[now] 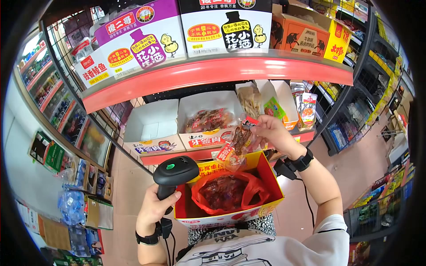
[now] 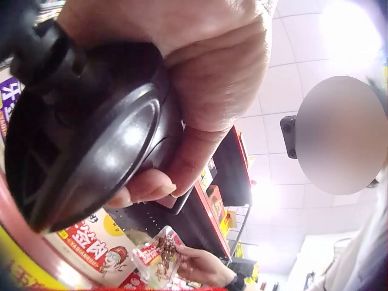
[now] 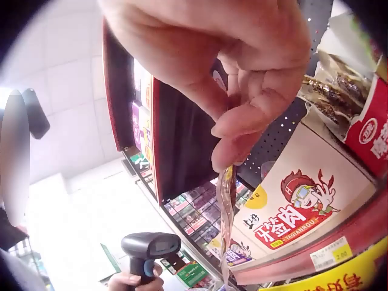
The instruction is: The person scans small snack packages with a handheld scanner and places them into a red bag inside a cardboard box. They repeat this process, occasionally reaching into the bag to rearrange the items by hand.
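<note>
My left hand [image 1: 153, 207] grips the handle of a black barcode scanner [image 1: 176, 170], its head up by the carton's left side. In the left wrist view the scanner's dark casing [image 2: 91, 139] fills much of the picture. Thumb and fingertips of my right hand [image 1: 278, 135] pinch the top edge of a clear snack packet [image 1: 242, 141] with brown meat inside; the right wrist view shows this packet [image 3: 227, 212] edge-on, hanging down. Below it is a yellow and red carton [image 1: 271, 181], where an open red plastic bag [image 1: 255, 188] holds dark snack packets [image 1: 222, 193].
In front, a lower shelf bears white display boxes [image 1: 159, 142], one with red snack packets [image 1: 211, 119]. Over them juts a red-edged upper shelf [image 1: 222, 71] with large printed cartons [image 1: 226, 33]. Bottled water [image 1: 71, 206] stands on the floor at left, and racks [image 1: 346, 128] line the right.
</note>
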`<state>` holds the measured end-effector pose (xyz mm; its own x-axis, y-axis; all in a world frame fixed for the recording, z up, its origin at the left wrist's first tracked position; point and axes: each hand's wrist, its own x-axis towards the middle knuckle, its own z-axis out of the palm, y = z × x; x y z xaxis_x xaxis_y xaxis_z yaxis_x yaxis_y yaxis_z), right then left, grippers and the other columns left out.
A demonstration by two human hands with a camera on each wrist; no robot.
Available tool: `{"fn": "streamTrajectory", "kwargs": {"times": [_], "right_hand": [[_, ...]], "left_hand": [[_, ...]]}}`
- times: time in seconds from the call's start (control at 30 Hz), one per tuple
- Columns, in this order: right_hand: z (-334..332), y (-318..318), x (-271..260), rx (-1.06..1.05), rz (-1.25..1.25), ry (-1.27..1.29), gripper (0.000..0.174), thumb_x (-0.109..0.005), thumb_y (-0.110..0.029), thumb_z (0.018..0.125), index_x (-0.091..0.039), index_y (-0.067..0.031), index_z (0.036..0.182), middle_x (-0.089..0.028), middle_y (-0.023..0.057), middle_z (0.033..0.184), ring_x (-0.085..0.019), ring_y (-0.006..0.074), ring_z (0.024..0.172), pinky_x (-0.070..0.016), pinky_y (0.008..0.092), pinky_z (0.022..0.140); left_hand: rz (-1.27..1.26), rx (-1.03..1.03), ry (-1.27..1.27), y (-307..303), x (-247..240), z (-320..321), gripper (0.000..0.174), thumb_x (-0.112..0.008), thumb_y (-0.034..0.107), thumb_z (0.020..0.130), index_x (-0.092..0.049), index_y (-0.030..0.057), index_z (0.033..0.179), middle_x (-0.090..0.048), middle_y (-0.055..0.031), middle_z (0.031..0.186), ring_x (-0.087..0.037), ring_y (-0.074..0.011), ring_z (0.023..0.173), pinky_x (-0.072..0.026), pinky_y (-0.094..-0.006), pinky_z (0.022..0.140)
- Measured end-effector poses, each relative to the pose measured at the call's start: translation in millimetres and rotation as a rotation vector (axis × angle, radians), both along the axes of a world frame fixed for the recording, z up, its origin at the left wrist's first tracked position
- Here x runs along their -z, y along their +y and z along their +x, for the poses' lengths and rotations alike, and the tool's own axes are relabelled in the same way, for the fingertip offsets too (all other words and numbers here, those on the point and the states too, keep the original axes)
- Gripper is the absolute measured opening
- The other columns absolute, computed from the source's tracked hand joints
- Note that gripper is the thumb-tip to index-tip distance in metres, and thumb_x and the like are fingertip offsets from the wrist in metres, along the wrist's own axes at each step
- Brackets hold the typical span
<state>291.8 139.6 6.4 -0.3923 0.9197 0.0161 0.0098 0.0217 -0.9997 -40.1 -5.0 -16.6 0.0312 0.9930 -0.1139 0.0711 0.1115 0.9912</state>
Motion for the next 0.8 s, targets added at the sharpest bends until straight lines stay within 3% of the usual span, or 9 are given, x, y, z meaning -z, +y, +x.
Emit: {"fn": "streamTrajectory", "kwargs": {"times": [0.43,0.57,0.63,0.7,0.73,0.77,0.8], "right_hand": [[0.3,-7.4,0.1,-0.014,-0.056,0.037,0.014,-0.056,-0.014,0.089,-0.047,-0.0041,0.085,-0.06,0.006,0.069,-0.064,0.0162,0.055,-0.0478,0.0217,0.045],[-6.0,-14.6,-8.1,0.083,-0.095,0.171,0.011,-0.053,-0.012,0.09,-0.046,-0.0034,0.089,-0.061,0.0087,0.083,-0.067,0.0204,0.069,-0.0512,0.0235,0.052],[-9.0,-18.8,-12.3,0.128,-0.094,0.231,0.01,-0.053,-0.01,0.09,-0.045,-0.0032,0.09,-0.06,0.0093,0.087,-0.067,0.0219,0.076,-0.0526,0.0243,0.056],[-10.9,-23.5,-15.1,0.122,0.068,0.32,0.007,-0.052,-0.007,0.09,-0.046,-0.0035,0.09,-0.059,0.0129,0.102,-0.065,0.0235,0.089,-0.0535,0.0268,0.067],[-11.9,-25.8,-17.2,0.107,0.134,0.319,0.01,-0.052,0.003,0.086,-0.047,-0.0031,0.091,-0.057,0.0167,0.113,-0.063,0.0219,0.094,-0.0521,0.0279,0.074],[-14.3,-26.9,-14.9,0.102,0.141,0.315,0.01,-0.052,0.003,0.086,-0.047,-0.0031,0.091,-0.057,0.0167,0.113,-0.063,0.0219,0.094,-0.0521,0.0279,0.074],[-17.6,-28.5,-10.1,0.106,0.365,0.269,0.014,-0.052,0.007,0.082,-0.047,-0.0026,0.091,-0.055,0.0181,0.115,-0.062,0.0214,0.095,-0.0513,0.0281,0.076]], "left_hand": [[0.011,0.038,0.018,2.0,-2.5,-0.4,0.021,-0.068,0.005,0.078,-0.057,0.0016,0.096,-0.055,-0.0001,0.075,-0.051,-0.0073,0.06,-0.0419,-0.0232,0.054],[0.019,0.03,-0.017,3.4,-3.4,0.8,0.021,-0.067,0.005,0.077,-0.057,0.0016,0.095,-0.055,0.0,0.075,-0.051,-0.0074,0.06,-0.042,-0.0231,0.053],[0.046,0.026,-0.004,4.3,-3.8,2.5,0.016,-0.065,0.005,0.078,-0.057,0.0012,0.091,-0.055,-0.0017,0.066,-0.051,-0.0088,0.056,-0.0406,-0.0229,0.052],[0.056,0.025,-0.007,5.7,-4.5,3.5,0.016,-0.064,0.005,0.078,-0.057,0.0013,0.091,-0.055,-0.0018,0.066,-0.051,-0.0088,0.056,-0.0406,-0.023,0.052],[0.064,0.025,-0.007,6.4,-4.8,3.7,0.016,-0.064,0.004,0.078,-0.057,0.0013,0.091,-0.055,-0.0019,0.066,-0.051,-0.0088,0.056,-0.0407,-0.0231,0.052],[0.071,0.02,-0.011,7.4,-4.9,2.9,0.016,-0.064,0.004,0.078,-0.057,0.0013,0.091,-0.055,-0.0019,0.066,-0.051,-0.0088,0.056,-0.0407,-0.0231,0.052],[0.064,0.031,-0.017,8.1,-4.4,1.4,0.018,-0.066,0.005,0.078,-0.057,0.0015,0.093,-0.055,-0.0009,0.07,-0.051,-0.008,0.058,-0.0416,-0.0229,0.052]]}}
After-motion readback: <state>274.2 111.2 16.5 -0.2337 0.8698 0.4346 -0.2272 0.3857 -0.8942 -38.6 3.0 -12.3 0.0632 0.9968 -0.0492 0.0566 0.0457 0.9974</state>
